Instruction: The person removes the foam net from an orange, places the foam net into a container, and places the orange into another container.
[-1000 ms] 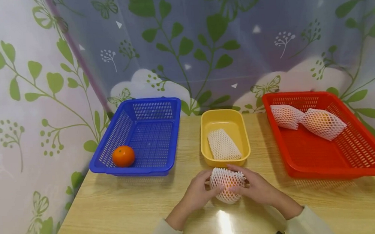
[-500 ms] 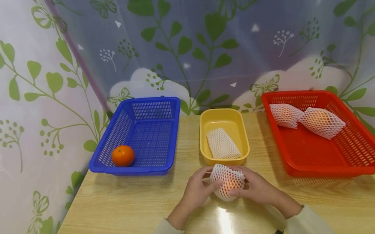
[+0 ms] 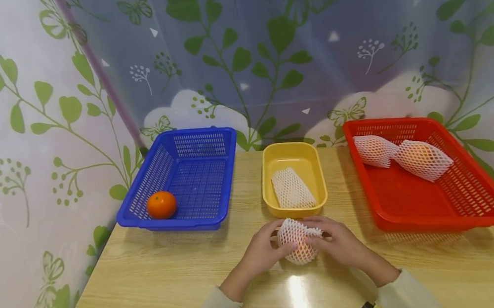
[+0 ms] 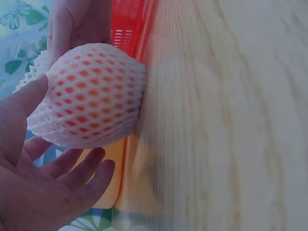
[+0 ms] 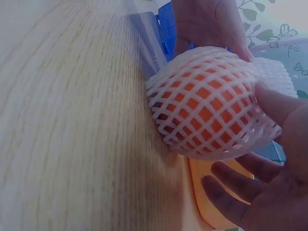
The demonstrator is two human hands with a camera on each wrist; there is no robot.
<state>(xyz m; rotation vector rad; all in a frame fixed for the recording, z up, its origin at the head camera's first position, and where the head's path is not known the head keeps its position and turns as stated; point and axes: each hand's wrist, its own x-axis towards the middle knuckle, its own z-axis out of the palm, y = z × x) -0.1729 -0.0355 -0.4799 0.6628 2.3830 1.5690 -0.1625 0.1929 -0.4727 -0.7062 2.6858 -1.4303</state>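
Both hands hold an orange in a white foam net sleeve (image 3: 300, 252), low over the near middle of the table. My left hand (image 3: 262, 247) grips its left side, the thumb on the netting. On the other side my right hand (image 3: 339, 242) pinches the loose end of the sleeve, with the thumb at the front. In the left wrist view the net sleeve (image 4: 96, 98) spreads over the fruit, and orange peel shows through its holes. The right wrist view has the right thumb (image 5: 276, 102) pressing the slack netting; the other fingers lie beneath.
A yellow tub (image 3: 271, 206) just beyond the hands holds flat white foam netting (image 3: 292, 189). At left, a blue basket (image 3: 228, 190) holds one bare orange (image 3: 161, 205). A red basket (image 3: 369, 201) at right holds two netted fruits (image 3: 421, 157). A patterned curtain (image 3: 237, 51) hangs behind.
The wrapped orange was lifted and tilted slightly, then lowered again. The sleeve's open end has narrowed and gathered towards the right thumb. Both hands stay around the fruit.
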